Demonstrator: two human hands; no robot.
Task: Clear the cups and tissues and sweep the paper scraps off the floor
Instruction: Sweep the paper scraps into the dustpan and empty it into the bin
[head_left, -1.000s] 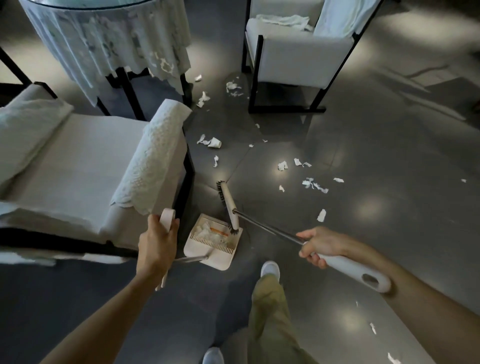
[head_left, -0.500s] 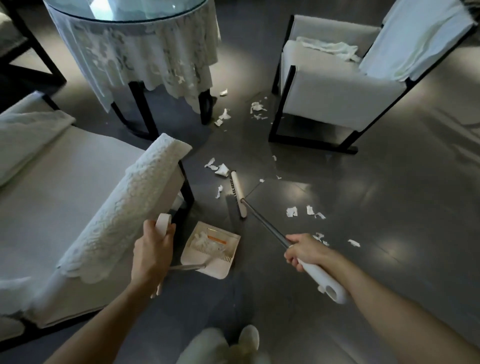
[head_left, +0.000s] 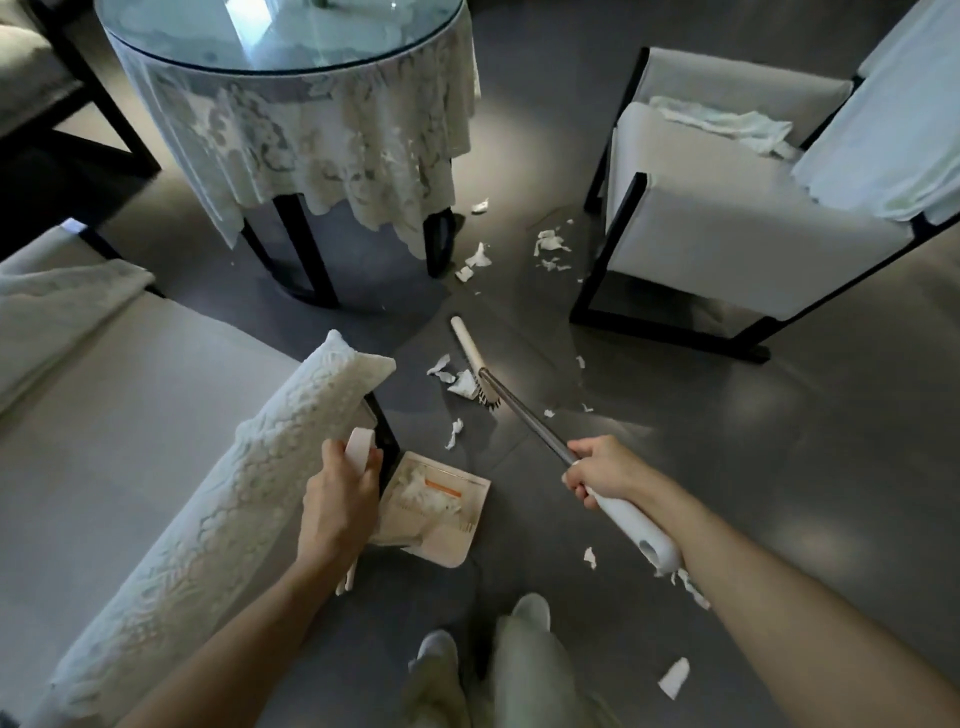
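Gripping the white upright handle (head_left: 359, 449) of the beige plastic dustpan (head_left: 460, 540), my left hand (head_left: 337, 506) keeps the pan on the dark grey floor (head_left: 779, 467), just beside the lace-covered armchair (head_left: 208, 493); white scraps lie inside it. My right hand (head_left: 602, 470) is curled round the long broom (head_left: 524, 411), where its metal shaft meets the white grip. Its cream head (head_left: 467, 348) touches the torn white paper scraps (head_left: 461, 385). More scraps lie near the round glass table (head_left: 311, 130) and the white black-framed chair (head_left: 727, 218).
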